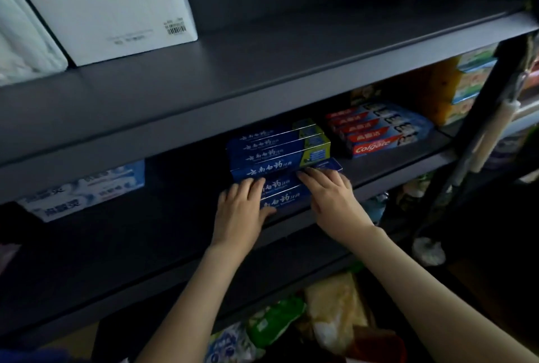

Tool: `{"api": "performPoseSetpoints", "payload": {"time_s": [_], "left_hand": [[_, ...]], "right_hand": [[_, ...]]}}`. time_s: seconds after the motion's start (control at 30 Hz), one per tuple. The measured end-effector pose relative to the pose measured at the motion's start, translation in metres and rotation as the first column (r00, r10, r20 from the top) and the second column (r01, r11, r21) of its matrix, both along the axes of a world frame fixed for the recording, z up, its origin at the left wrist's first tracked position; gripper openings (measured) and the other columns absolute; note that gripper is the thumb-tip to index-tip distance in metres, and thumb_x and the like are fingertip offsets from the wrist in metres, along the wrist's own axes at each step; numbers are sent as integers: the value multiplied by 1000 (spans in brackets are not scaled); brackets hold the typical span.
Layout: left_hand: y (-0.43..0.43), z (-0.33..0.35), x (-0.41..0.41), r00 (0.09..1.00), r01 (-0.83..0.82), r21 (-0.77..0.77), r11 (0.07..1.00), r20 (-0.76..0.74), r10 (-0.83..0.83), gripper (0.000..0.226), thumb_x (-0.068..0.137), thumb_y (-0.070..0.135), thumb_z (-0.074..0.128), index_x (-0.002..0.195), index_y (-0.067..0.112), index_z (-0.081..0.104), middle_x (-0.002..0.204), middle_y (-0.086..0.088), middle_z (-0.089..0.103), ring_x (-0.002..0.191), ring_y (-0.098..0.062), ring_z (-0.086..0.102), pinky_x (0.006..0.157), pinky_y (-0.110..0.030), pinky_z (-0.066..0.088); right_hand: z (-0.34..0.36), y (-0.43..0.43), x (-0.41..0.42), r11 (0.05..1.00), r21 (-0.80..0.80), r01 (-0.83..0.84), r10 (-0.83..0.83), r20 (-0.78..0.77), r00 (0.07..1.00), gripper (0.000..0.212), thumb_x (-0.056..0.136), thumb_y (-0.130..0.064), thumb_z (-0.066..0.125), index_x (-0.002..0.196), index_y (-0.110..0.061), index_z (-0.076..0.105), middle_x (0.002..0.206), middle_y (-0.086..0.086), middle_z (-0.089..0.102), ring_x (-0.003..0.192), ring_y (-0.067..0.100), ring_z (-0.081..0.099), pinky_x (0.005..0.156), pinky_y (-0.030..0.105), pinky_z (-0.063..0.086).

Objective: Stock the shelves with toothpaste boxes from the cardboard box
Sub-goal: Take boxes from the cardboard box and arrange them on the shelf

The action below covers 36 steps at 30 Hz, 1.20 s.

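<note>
Landmark: the dark grey metal shelf board [379, 164] in the middle of the rack, where the toothpaste sits.
Blue boxes: a row of long dark blue toothpaste boxes with white writing [277, 155] lies flat on this board, side by side, near its front edge.
Left hand: the left hand [242, 211] lies on the front blue boxes, fingers spread flat on top and thumb at the front side. It presses, it does not wrap around a box.
Right hand: the right hand [329, 196] rests on the same boxes, just right of the left hand, fingers straight and flat.
Red boxes: red and blue Colgate toothpaste boxes [376, 132] lie on the board, right of the blue row.
Pale boxes: light blue and white toothpaste boxes [84, 190] lie far to the left on the board.
Above the board: a big white cardboard box with a round logo [99, 3] stands on the next shelf up.
</note>
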State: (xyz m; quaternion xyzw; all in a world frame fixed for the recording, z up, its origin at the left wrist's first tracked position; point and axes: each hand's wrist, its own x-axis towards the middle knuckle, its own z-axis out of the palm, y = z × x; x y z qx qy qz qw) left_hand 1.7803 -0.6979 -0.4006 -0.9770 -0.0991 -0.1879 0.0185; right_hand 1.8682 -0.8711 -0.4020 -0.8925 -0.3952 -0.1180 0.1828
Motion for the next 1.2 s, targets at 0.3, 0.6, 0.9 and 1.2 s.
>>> {"api": "performPoseSetpoints", "payload": {"time_s": [0.3, 0.6, 0.9, 1.2], "left_hand": [[5, 3, 28, 932, -151, -937, 316, -28, 362, 100, 86, 30, 68, 152, 18, -5, 154, -8, 29, 133, -24, 42, 107, -36, 39], [1, -2, 46, 936, -174, -916, 361, -39, 350, 79, 93, 28, 60, 153, 17, 10, 148, -7, 39, 130, -23, 45, 107, -35, 39], [-163, -23, -41, 915, 230, -654, 721, 399, 69, 60, 92, 15, 47, 144, -6, 27, 150, -23, 25, 142, -24, 24, 116, -24, 20], [-408, -189, -194, 560, -104, -872, 478, -448, -696, 47, 100, 11, 40, 146, 15, 31, 149, -2, 31, 135, -15, 35, 101, -15, 28]], "right_hand": [[3, 9, 25, 998, 34, -44, 52, -278, 959, 69, 97, -12, 41, 153, -18, 1, 160, -4, -4, 145, 10, -14, 113, 20, -3], [1, 16, 49, 996, 65, -57, 76, -343, 936, 76, 92, -6, 46, 153, -16, 3, 159, -3, -11, 141, 8, -23, 111, 19, -6], [-29, -96, -58, 889, 376, 261, -212, -168, 963, 54, 83, -3, 52, 136, -3, 46, 136, 13, 48, 129, 23, 35, 111, 25, 21], [-226, -355, -305, 602, -152, 784, -685, -603, 409, 47, 83, -16, 46, 128, -3, 52, 121, 17, 57, 115, 32, 48, 97, 39, 39]]}}
